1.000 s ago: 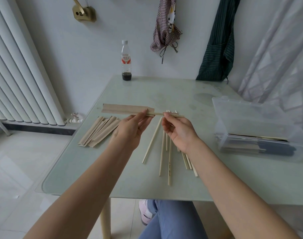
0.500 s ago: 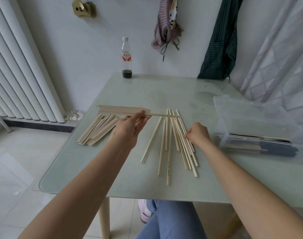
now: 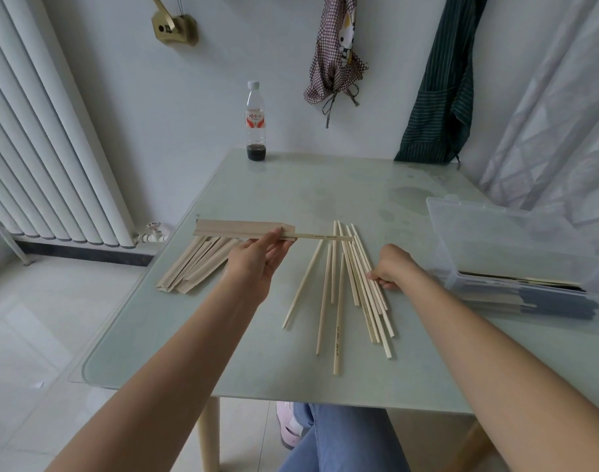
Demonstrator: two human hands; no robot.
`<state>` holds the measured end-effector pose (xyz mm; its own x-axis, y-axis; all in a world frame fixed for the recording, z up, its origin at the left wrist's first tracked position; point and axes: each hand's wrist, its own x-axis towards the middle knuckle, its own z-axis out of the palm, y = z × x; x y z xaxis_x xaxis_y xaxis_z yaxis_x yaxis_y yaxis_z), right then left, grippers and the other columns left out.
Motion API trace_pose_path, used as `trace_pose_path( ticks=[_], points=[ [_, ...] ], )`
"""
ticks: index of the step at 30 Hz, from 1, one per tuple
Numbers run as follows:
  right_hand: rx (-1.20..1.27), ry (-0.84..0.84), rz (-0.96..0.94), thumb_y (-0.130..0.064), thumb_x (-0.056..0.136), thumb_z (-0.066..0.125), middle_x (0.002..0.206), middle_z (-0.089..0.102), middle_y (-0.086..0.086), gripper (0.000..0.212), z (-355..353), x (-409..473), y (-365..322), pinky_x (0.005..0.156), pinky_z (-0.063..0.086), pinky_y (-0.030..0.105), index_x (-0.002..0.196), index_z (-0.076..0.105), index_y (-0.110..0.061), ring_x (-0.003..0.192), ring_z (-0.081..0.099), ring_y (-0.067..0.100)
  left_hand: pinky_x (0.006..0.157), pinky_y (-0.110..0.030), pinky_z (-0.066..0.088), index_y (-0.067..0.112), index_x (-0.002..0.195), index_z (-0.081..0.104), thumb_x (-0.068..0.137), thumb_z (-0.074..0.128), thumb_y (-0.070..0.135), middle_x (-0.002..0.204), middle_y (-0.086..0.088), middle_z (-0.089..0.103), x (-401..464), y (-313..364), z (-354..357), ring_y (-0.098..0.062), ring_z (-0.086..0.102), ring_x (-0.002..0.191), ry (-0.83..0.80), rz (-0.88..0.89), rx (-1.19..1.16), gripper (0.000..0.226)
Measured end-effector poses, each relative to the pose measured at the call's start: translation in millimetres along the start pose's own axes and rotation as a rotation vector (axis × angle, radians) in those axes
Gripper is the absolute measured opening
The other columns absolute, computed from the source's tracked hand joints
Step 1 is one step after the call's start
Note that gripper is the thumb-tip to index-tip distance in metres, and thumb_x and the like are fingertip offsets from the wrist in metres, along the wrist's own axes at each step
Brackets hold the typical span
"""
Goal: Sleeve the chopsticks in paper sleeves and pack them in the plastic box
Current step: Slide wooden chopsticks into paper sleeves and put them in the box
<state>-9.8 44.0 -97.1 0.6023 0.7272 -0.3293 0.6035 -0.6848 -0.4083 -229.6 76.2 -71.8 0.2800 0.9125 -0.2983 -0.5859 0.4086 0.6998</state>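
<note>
Pale green glass forms the counter (image 3: 243, 335), with white floor tiles below and a knee in blue jeans (image 3: 342, 437) under its near edge. Loose chopsticks (image 3: 339, 301) lie fanned on the counter in front of the person, running roughly near to far. The right hand (image 3: 388, 269) rests knuckles-up on the right side of that fan, its fingers curled over several sticks; whether it pinches one cannot be told. The left hand (image 3: 257, 264) is raised above the counter and pinches a paper sleeve (image 3: 240, 229) at its open end, with one chopstick (image 3: 322, 236) partly inserted and projecting to the right. Spare sleeves (image 3: 192, 267) lie stacked beneath it on the left. A clear plastic box (image 3: 516, 253) sits at the right edge, holding dark sleeved items. A bottle (image 3: 256, 122) stands at the far edge against the wall; two aprons (image 3: 437, 80) hang above.
</note>
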Motion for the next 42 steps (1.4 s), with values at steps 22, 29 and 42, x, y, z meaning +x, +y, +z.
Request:
trace_pose_path(
  ticks=[22,29,42],
  points=[
    [-0.052,0.098,-0.067,-0.012,0.087,0.064,0.086,0.055,0.013,0.031,3,-12,-2,0.060,0.049,0.032,0.066,0.041,-0.008,0.078,0.060,0.029,0.057,-0.018,0.057,-0.011,0.113,0.055,0.089,0.059,0.000,0.091,-0.020,0.067,-11,4,-1,-0.018,0.072,0.063,0.010,0.020,-0.006,0.027],
    [0.040,0.035,-0.065,-0.021,0.084,0.070,0.072,0.049,0.007,0.034,4,-17,-3,0.068,0.052,0.032,0.070,0.042,-0.007,0.068,0.057,0.024,0.054,-0.017,0.056,-0.010,0.111,0.056,0.088,0.060,0.000,0.090,-0.020,0.067,-12,4,1,-0.018,0.071,0.063,0.026,0.022,-0.012,0.025],
    [0.349,0.250,-0.661,-0.022,0.094,0.054,0.069,0.058,-0.007,0.022,-24,-58,-4,0.063,0.039,0.017,0.098,0.071,-0.010,0.060,0.047,0.003,0.060,-0.018,0.058,-0.005,0.087,0.059,0.089,0.058,0.000,0.087,-0.017,0.067,-14,11,-4,-0.015,0.071,0.061,0.029,0.084,0.041,0.005]
  ],
)
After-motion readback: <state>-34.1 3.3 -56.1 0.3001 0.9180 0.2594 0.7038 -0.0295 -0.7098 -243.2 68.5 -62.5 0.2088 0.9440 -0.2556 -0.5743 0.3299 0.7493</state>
